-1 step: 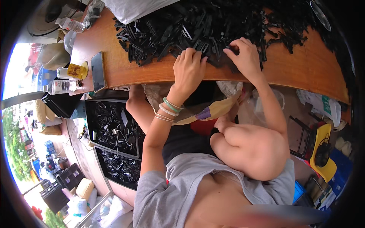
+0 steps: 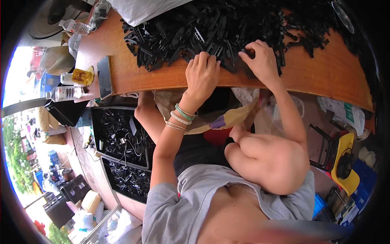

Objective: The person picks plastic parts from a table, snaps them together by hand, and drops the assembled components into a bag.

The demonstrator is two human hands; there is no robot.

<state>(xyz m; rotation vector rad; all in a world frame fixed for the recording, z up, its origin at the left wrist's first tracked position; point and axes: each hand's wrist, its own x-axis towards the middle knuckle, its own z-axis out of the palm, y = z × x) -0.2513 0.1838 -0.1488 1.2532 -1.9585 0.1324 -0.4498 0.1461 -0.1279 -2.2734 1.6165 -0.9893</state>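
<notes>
Reaching with both hands into the front of a dark heap

Countless black parts (image 2: 178,40), slim and jumbled, lie heaped across the far side of the wooden table (image 2: 325,77), spreading thinner toward the right. Both hands are at the heap's near edge, a gap between them. The left hand (image 2: 202,75) is back-up, its fingers close together and bent down, the thumb tucked in beside them. The right hand (image 2: 261,60) curls its thumb and forefinger toward each other among the parts, with the other fingers folded behind. Against so much black, I cannot tell whether either hand's fingertips are clamped on a part.

Bracelets (image 2: 180,115) circle the left wrist. A white bag (image 2: 146,9) rests against the heap at the top. Toward the table's left end lie a phone (image 2: 105,76), a yellow-brown cup (image 2: 82,76) and a clear bottle (image 2: 67,93). Below the near edge, a sack (image 2: 237,116) gapes open; left of the legs, two black trays (image 2: 122,160) hold more small dark pieces and pale cables.
</notes>
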